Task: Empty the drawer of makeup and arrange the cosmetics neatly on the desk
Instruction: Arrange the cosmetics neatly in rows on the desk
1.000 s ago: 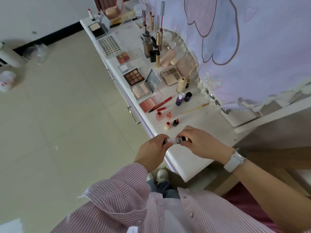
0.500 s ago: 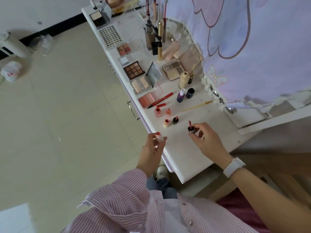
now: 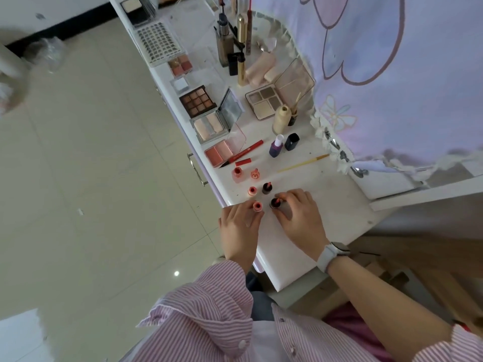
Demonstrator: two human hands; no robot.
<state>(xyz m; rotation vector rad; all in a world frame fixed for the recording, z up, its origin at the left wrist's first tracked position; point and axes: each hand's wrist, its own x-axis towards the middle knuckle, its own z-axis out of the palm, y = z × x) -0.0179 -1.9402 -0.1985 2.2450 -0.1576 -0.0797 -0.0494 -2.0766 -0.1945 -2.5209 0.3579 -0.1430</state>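
At the near end of the desk, centre of frame: both hands work side by side on the white desk (image 3: pixel 339 205).
Left hand (image 3: pixel 241 226): fingers curled round a coral-topped tube (image 3: pixel 257 206); tube stands upright, long axis toward the camera, open mouth up.
Right hand (image 3: pixel 300 218): fingertips pinch a dark cap with wand (image 3: pixel 275 203); it stands upright on the desk, just right of the coral tube, reddish tip up.
Spacing: the two pieces close together, whether touching I cannot tell.
Just above them: small upright pots, a coral pot (image 3: pixel 252 190) beside a dark pot (image 3: pixel 267 188).
Further up: red pencil (image 3: pixel 241 154), long axis diagonal, dark tip toward lower left.
Centre right: thin brush (image 3: pixel 303 163) lying near-horizontal, slightly raised at right.
Upper centre: brown palette (image 3: pixel 197 101), open compact (image 3: pixel 265 104), purple bottle (image 3: pixel 275 146).
Left of frame: tiled floor (image 3: pixel 91 152).
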